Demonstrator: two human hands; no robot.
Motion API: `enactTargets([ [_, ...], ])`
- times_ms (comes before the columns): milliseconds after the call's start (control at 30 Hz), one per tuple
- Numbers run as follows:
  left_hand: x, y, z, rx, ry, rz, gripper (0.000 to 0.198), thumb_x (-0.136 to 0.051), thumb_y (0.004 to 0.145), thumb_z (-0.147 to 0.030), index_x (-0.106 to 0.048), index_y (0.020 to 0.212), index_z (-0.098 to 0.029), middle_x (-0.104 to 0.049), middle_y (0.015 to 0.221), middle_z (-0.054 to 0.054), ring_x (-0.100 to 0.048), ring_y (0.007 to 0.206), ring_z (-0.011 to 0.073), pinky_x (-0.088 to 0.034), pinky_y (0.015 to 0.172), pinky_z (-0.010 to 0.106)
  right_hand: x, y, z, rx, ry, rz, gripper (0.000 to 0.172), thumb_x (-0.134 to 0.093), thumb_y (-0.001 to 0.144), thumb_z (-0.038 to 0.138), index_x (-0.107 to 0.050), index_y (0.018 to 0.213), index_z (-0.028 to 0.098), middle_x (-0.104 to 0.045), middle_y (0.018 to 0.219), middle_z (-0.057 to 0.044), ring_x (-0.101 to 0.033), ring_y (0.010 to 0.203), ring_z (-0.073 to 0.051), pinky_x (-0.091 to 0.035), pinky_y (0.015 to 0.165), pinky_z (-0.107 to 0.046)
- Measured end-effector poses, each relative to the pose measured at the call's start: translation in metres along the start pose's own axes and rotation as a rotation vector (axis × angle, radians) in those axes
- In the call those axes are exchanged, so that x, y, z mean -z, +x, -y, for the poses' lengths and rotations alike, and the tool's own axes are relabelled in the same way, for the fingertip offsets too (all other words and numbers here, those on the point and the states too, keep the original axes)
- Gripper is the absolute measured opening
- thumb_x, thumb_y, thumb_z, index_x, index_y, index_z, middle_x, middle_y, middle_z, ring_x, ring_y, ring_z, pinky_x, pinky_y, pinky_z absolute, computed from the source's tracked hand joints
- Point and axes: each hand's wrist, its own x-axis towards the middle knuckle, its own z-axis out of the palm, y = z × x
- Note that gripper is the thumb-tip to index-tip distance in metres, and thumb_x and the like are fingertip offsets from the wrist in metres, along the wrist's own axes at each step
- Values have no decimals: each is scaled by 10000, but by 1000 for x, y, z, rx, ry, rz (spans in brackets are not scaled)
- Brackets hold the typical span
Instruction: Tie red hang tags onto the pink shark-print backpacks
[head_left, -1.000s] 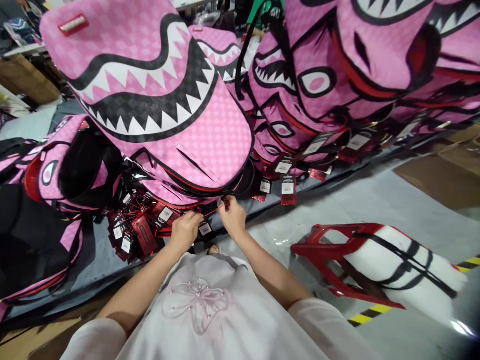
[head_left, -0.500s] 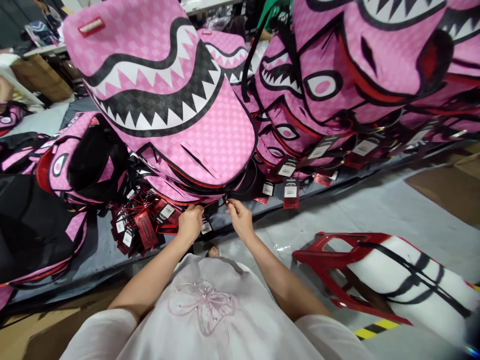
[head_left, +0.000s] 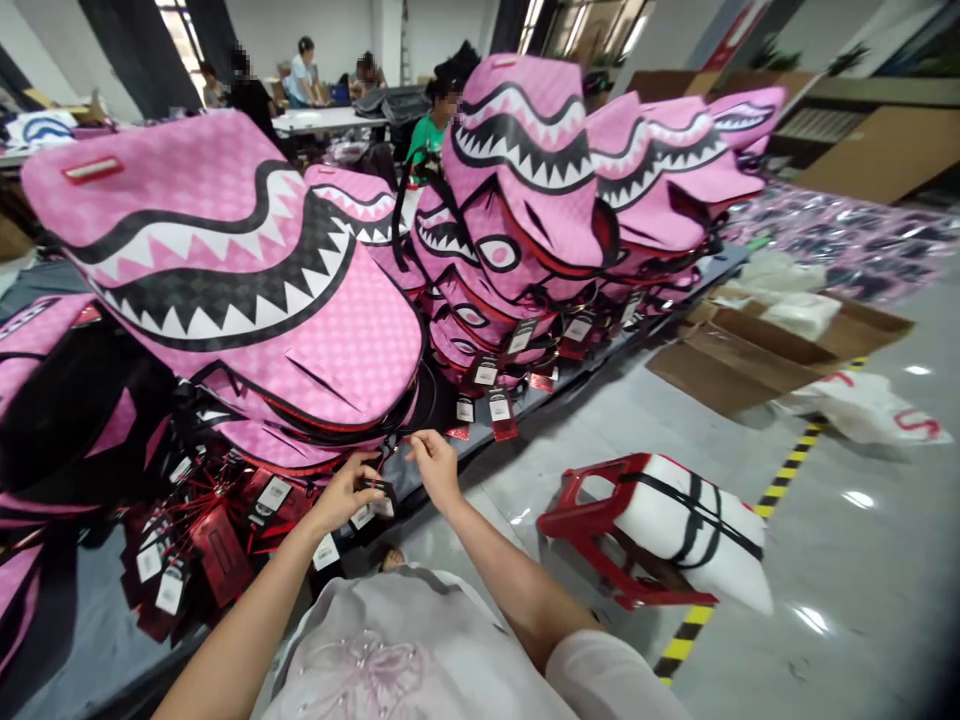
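Note:
A stack of pink backpacks printed with shark mouths (head_left: pixel 225 270) lies on the table in front of me. Below its front edge my left hand (head_left: pixel 341 492) pinches a small hang tag (head_left: pixel 377 490) with its red string. My right hand (head_left: pixel 435 468) is beside it, fingers pinched at the string near the top backpack's zipper. Many red and white hang tags (head_left: pixel 217 535) dangle from the stack at the left.
More stacks of pink shark backpacks (head_left: pixel 540 200) run along the table to the right. A red stool with a white cushion (head_left: pixel 660 525) stands on the floor at my right. Open cardboard boxes (head_left: pixel 757 345) lie beyond it. People (head_left: pixel 427 130) work at far tables.
The view has lifted and now shows the room and the far stacks. Both hands stay at the tags below the top backpack; my left hand now pinches one tag.

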Motion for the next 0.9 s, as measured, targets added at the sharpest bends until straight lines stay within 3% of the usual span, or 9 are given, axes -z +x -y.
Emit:
enactTargets([
  [133,0,-6,2,10,-85,-146,493,-727,709,-340,-547,1141,-185,-669,892,18,-652,847,168,-509,800,308,-6,1,8,21,183,-5,216,-537,840,402,-572,855,189,-714,920,-71,-653,606,-144,-536,604,-282],
  [267,-7,-6,-2,-55,76,-231,295,-596,831,-353,-633,1063,-174,-697,991,65,-656,936,202,-502,902,366,-3,-2,15,213,80,124,170,-540,876,358,-605,889,201,-703,981,-71,-662,656,-145,-552,672,-306],
  [367,-13,-5,-8,-117,164,-175,355,-521,867,-290,-632,1192,-200,-645,1245,79,-571,1192,216,-400,1076,403,8,-3,19,359,-52,216,186,-498,909,336,-633,887,210,-691,1018,-87,-674,818,-178,-559,762,-340],
  [433,-15,-4,-10,-79,73,-112,405,-519,848,-236,-615,1239,-196,-615,1307,80,-556,1219,209,-400,1081,394,14,-1,19,440,-146,272,218,-461,928,325,-646,893,215,-688,995,-91,-660,915,-197,-551,818,-364],
  [600,-15,-5,-2,22,-187,-39,370,-654,763,-209,-669,1129,-156,-698,1132,85,-652,994,187,-503,897,306,16,1,15,531,-241,397,229,-432,947,291,-648,922,221,-686,1022,-94,-654,962,-199,-553,835,-366],
  [700,-16,-7,6,-13,-172,-179,318,-713,733,-242,-703,1036,-149,-720,1019,70,-658,875,172,-509,803,273,16,1,14,494,-252,441,241,-421,959,286,-653,950,224,-697,1056,-83,-676,884,-181,-568,805,-356],
  [800,-16,-8,10,-67,-62,-350,215,-674,780,-244,-729,973,-166,-724,934,53,-650,819,163,-498,762,268,17,6,15,494,-284,542,236,-460,947,306,-682,930,231,-715,966,-67,-679,846,-188,-572,797,-363],
  [900,-14,-8,7,-184,130,-404,161,-631,838,-238,-747,939,-191,-716,886,54,-645,818,166,-489,774,286,17,14,18,521,-282,689,242,-476,941,315,-703,953,234,-710,935,-66,-669,834,-188,-574,739,-339],
])
